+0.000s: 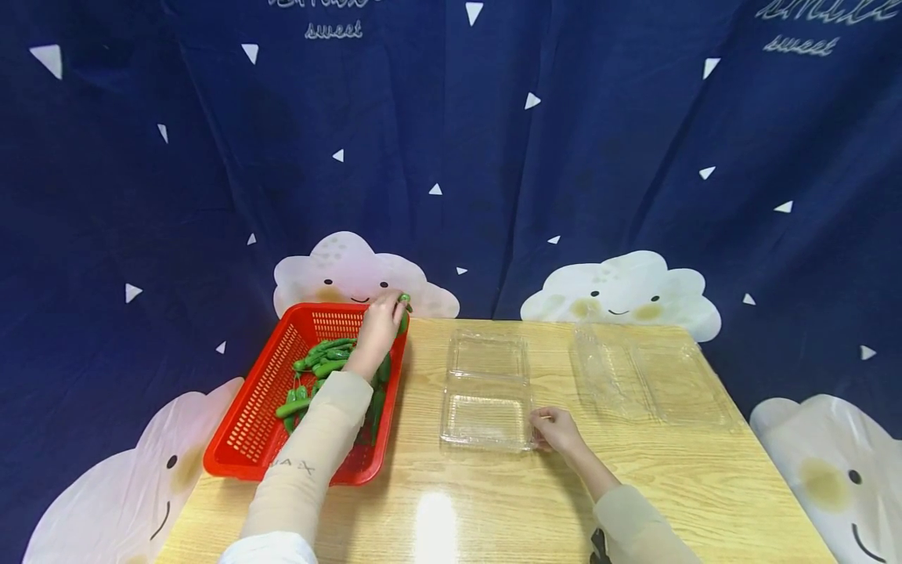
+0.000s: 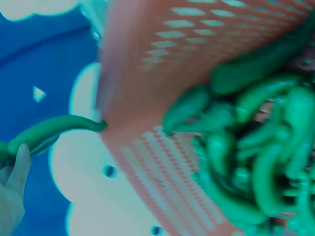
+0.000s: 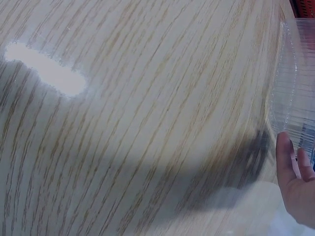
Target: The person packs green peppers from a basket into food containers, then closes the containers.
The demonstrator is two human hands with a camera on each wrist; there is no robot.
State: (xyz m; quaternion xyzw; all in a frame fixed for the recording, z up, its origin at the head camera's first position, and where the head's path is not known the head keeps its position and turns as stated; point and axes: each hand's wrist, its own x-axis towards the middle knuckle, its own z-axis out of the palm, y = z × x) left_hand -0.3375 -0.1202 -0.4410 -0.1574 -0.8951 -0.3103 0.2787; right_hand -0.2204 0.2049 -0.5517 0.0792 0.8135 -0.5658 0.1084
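My left hand (image 1: 380, 325) is over the far right corner of the red plastic basket (image 1: 236, 403), pinching a green chili pepper (image 1: 404, 323). Seen from the left wrist, the curved pepper (image 2: 59, 126) points toward the basket's rim, with fingers (image 2: 20, 167) against its underside. Several more green peppers (image 1: 330, 368) lie heaped inside the basket. An opened clear plastic clamshell box (image 1: 486, 419) lies flat in the middle of the table. My right hand (image 1: 557, 429) grips its near right edge between thumb and fingers, also visible at the wall of the box (image 3: 295, 93) from the right wrist.
More clear plastic clamshell boxes (image 1: 655, 384) lie opened at the right of the wooden table (image 1: 507, 509). Behind the table hangs a dark blue curtain (image 1: 486, 157) with cloud and triangle prints. A bright reflection shows on the tabletop near the front.
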